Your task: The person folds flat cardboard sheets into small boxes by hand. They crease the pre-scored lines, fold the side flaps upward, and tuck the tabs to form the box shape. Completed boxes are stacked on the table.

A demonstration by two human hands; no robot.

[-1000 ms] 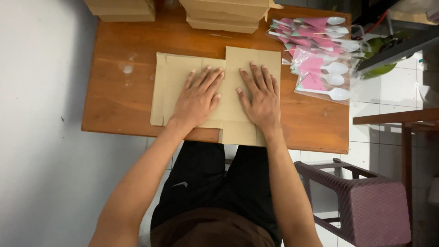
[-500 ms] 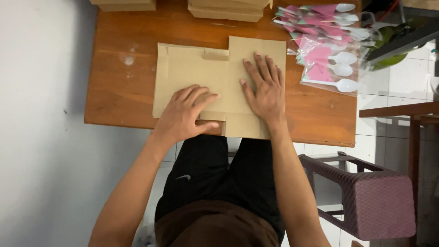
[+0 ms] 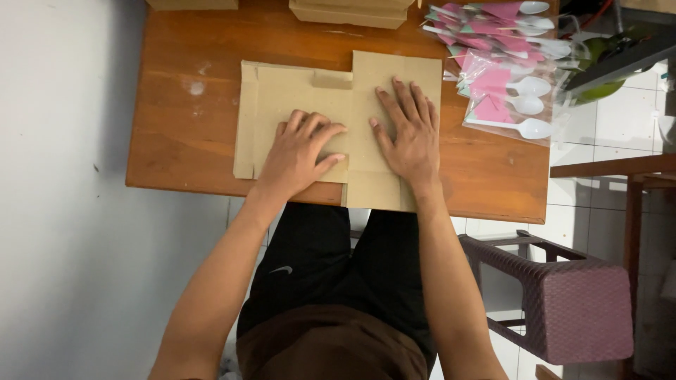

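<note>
Folding step: left hand [image 3: 299,153] fingers curled on flat cardboard box blank [image 3: 282,98], right hand [image 3: 408,134] splayed flat pressing it. Next likely needs creasing the flap.

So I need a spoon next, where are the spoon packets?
Head view: spoon packets lie at the table's far right, beside the cardboard, near the right hand.

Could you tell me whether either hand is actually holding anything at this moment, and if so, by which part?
Nothing is lifted or gripped. Both the left hand and right hand press flat on the cardboard sheet lying on the wooden table.
</note>
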